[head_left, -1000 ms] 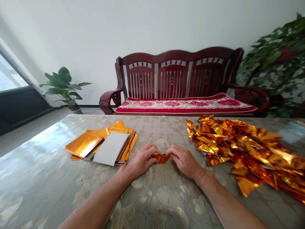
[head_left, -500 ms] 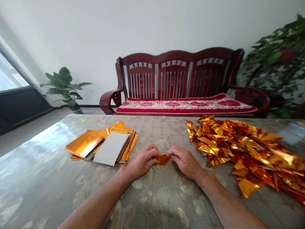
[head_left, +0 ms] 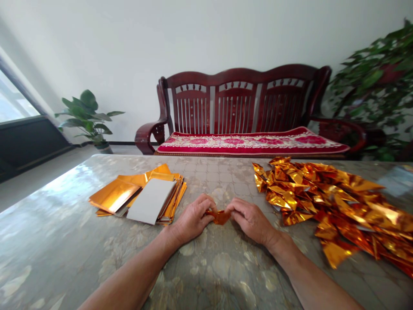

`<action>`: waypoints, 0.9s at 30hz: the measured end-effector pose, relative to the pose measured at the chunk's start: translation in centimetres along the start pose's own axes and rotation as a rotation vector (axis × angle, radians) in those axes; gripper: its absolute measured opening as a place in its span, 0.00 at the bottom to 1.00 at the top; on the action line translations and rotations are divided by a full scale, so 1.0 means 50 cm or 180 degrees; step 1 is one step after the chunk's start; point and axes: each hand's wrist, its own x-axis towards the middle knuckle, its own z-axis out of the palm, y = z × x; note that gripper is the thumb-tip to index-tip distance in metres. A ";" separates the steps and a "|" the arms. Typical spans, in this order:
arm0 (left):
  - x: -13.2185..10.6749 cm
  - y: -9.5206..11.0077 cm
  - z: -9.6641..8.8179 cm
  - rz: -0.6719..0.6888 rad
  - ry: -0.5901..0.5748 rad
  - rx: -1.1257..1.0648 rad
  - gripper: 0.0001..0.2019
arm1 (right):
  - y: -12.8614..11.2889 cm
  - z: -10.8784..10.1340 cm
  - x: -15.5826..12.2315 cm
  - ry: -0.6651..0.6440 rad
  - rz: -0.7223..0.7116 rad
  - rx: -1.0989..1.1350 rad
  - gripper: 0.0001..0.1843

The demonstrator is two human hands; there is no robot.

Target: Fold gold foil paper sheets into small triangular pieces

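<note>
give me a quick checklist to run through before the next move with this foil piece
1. Left hand gripping the foil piece: ok, fingers pinch one end.
2. Right hand on it: ok, fingertips at the opposite end.
3. Ends evenly folded: cannot tell, fingers cover them.
4. Right hand apart from the crumpled foil pile: ok, bare table shows between.
5. Left wrist apart from the sheet stack: cannot tell, they nearly meet in view.

folded piece (head_left: 221, 218): glossy foil | bench (head_left: 234, 105): polished wood | tabletop (head_left: 209, 271): smooth, shiny
</note>
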 end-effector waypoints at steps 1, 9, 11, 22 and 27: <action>-0.001 0.002 0.000 -0.0011 0.0005 0.0020 0.08 | 0.000 0.000 0.000 0.0003 -0.0005 -0.0010 0.12; -0.011 0.011 -0.003 -0.0001 0.0082 0.0389 0.07 | -0.009 0.000 0.004 -0.0048 -0.0045 -0.0132 0.10; -0.013 0.016 -0.006 0.0005 0.0017 0.0510 0.07 | -0.006 0.001 0.003 -0.0067 -0.0171 -0.0200 0.11; -0.015 0.020 -0.038 0.0175 -0.0675 0.1308 0.12 | 0.007 0.001 -0.001 0.0288 -0.0717 -0.0515 0.11; -0.021 0.010 -0.033 0.0264 -0.0691 0.1534 0.10 | 0.000 0.001 0.000 0.0159 -0.0756 -0.0329 0.11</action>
